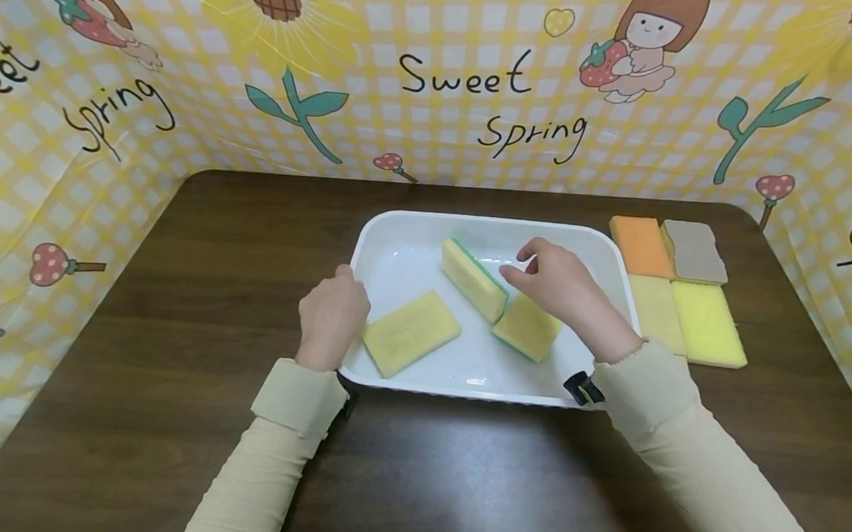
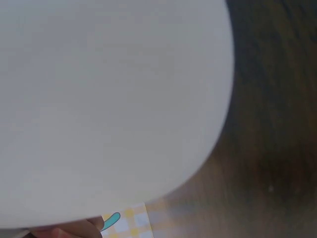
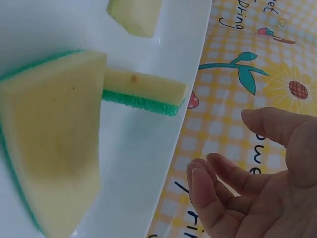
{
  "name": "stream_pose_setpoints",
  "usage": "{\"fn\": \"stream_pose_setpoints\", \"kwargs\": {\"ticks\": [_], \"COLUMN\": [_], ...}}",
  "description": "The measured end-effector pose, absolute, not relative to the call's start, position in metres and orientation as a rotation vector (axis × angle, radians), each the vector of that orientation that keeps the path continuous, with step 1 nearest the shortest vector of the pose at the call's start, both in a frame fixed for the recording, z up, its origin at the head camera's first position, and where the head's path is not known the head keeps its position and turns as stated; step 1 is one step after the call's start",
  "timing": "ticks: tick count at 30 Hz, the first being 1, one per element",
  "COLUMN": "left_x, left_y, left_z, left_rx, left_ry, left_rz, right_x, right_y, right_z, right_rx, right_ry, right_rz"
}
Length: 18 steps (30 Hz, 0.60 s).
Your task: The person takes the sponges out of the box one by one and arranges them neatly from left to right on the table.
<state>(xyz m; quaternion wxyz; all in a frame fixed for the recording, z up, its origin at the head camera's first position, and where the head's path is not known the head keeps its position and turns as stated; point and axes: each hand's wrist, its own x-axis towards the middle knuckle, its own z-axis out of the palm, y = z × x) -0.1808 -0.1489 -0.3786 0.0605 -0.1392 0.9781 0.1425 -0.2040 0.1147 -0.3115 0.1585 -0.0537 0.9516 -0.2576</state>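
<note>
My left hand [image 1: 333, 313] grips the left rim of a white tray [image 1: 428, 224]; in the left wrist view the tray's wall [image 2: 114, 109] hides most of it. Over the tray's right half hovers my right hand [image 1: 553, 282], thumb and fingers apart and loosely bent, holding nothing. Below it lies a yellow sponge [image 1: 528, 329] with a green underside, one corner by a second sponge [image 1: 469, 281] that stands on its long edge, green side facing back right. A third sponge [image 1: 412, 334] lies flat at the tray's left. The right wrist view shows the hand [image 3: 252, 183] apart from the sponges.
Right of the tray, on the dark wooden table [image 1: 252, 231], lie an orange sponge [image 1: 641, 247], a grey one [image 1: 696, 252], a beige one [image 1: 656, 313] and a bright yellow one [image 1: 709, 326]. A checked yellow cloth [image 1: 470, 25] hangs around the table's back and sides.
</note>
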Motion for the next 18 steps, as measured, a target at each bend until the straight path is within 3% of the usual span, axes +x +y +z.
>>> {"fn": "stream_pose_setpoints", "kwargs": {"ticks": [18], "left_x": [-0.181], "left_y": [-0.148], "left_z": [-0.378], "left_rx": [-0.419], "left_ry": [2.966], "left_rz": [0.419], "right_x": [-0.228], "right_y": [0.085], "right_z": [-0.327], "right_rx": [-0.136], "right_ry": [2.643], "right_rz": [-0.778]}}
